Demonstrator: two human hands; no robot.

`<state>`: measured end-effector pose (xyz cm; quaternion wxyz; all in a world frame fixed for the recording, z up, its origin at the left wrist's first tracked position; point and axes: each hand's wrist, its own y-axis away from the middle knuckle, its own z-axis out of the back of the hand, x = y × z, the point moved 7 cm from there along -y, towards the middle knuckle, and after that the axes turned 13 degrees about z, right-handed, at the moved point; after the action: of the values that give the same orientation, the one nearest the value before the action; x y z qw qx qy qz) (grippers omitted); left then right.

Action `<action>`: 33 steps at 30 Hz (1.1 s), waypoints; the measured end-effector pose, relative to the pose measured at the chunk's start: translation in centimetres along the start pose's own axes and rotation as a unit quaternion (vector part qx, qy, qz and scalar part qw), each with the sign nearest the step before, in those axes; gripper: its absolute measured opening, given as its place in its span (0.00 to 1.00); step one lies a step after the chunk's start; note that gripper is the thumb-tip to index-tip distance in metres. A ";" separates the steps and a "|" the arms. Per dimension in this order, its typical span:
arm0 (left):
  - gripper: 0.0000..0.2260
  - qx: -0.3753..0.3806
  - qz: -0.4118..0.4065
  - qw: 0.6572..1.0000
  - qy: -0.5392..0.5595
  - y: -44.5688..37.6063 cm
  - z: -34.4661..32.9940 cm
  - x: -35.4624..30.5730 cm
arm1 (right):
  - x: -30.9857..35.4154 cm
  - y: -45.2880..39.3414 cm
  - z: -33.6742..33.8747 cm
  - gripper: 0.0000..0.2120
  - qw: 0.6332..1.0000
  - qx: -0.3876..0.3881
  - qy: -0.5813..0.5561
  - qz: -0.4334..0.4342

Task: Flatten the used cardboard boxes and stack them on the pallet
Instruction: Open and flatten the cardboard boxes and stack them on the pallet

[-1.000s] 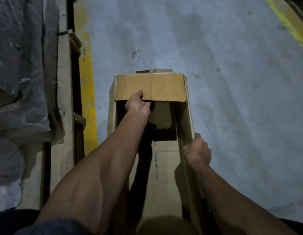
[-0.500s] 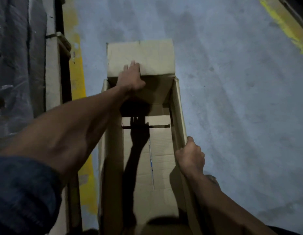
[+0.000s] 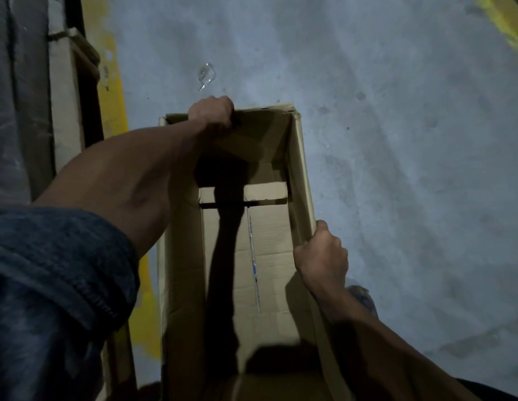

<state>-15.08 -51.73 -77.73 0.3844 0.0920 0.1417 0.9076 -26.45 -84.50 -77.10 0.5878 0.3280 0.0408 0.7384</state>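
Observation:
A long brown cardboard box (image 3: 269, 256) stands open-topped on the concrete floor right below me. My left hand (image 3: 212, 112) reaches across it and grips the far end wall's top edge, fingers curled over the rim. My right hand (image 3: 321, 256) grips the top edge of the right side wall about halfway along. Inside, the bottom flaps lie flat with a dark slit between them. The far end flap is out of sight behind the far wall.
A wooden pallet edge (image 3: 65, 117) with plastic-wrapped goods (image 3: 8, 111) runs along the left. A yellow floor line (image 3: 114, 105) lies beside it, another yellow line (image 3: 503, 21) at top right. A scrap of clear plastic (image 3: 206, 75) lies on the concrete beyond the box.
The far end flap, folded inward a second ago, was swung up and outward by my left hand and is now out of sight; that hand now grips the far rim. My right hand kept its grip.

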 end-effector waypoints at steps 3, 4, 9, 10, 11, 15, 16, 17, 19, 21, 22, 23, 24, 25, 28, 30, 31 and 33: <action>0.18 -0.027 -0.007 1.000 0.000 2.7 0.8 -0.3 | 0.1 0.0 0.2 0.21 1.000 0.002 -0.003 0.006; 0.21 -0.045 -0.016 0.999 -0.005 3.7 1.2 -0.3 | 0.1 0.1 0.3 0.20 1.000 0.003 -0.006 0.006; 0.32 -0.102 -0.026 0.994 0.027 9.8 1.2 2.7 | 0.0 0.1 0.6 0.18 1.000 0.006 -0.007 0.004; 0.32 -0.100 -0.003 0.994 0.036 11.3 0.8 3.8 | 0.0 0.1 0.7 0.18 1.000 0.007 -0.006 0.003; 0.33 -0.094 0.024 0.994 0.046 13.0 0.1 5.0 | 0.0 0.1 0.8 0.18 1.000 0.007 -0.006 0.000; 0.37 -0.019 0.106 0.988 0.109 20.1 -5.1 10.1 | -0.2 0.4 1.3 0.18 1.000 0.006 -0.001 -0.002; 0.38 0.011 0.115 0.985 0.132 21.6 -6.7 10.9 | -0.4 0.4 1.4 0.18 1.000 0.007 0.003 -0.001; 0.38 0.038 0.123 0.978 0.165 23.2 -8.0 11.5 | -0.5 0.6 1.6 0.18 1.000 0.011 0.006 0.000; 0.37 0.077 0.170 0.947 0.263 26.1 -9.7 12.6 | -0.7 1.0 1.8 0.18 1.000 0.023 0.008 0.009; 0.34 0.100 0.238 0.906 0.335 28.3 -11.3 14.0 | -1.2 1.7 1.7 0.17 0.999 0.036 0.005 0.009; 0.32 0.117 0.264 0.895 0.342 29.3 -12.1 14.6 | -1.5 2.4 1.6 0.16 0.999 0.044 0.003 0.003; 0.30 0.134 0.280 0.889 0.338 29.9 -12.7 15.1 | -2.1 3.1 1.4 0.16 0.999 0.050 -0.001 -0.006; 0.28 0.142 0.292 0.884 0.335 30.3 -13.1 15.6 | -2.5 3.9 1.2 0.16 0.998 0.055 -0.003 -0.014; 0.26 0.149 0.298 0.882 0.334 30.5 -13.2 15.8 | -2.9 4.5 1.0 0.17 0.998 0.060 -0.004 -0.019; 0.21 0.155 0.291 0.884 0.330 30.5 -12.9 15.6 | -3.3 5.8 1.0 0.17 0.998 0.059 -0.006 -0.018; 0.19 0.150 0.291 0.881 0.341 30.6 -12.1 15.4 | -2.9 6.1 1.5 0.17 0.999 0.052 0.000 -0.004; 0.17 0.145 0.291 0.880 0.346 30.6 -11.6 15.4 | -2.6 6.0 1.8 0.17 0.999 0.049 0.000 0.001; 0.15 0.133 0.285 0.880 0.357 30.3 -10.3 15.4 | -1.8 5.9 2.7 0.17 0.999 0.044 -0.002 0.010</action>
<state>-48.89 -62.66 -76.66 0.0164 -0.1515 0.3563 0.9219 -29.84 -88.81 -73.15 0.5655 0.3553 0.0683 0.7412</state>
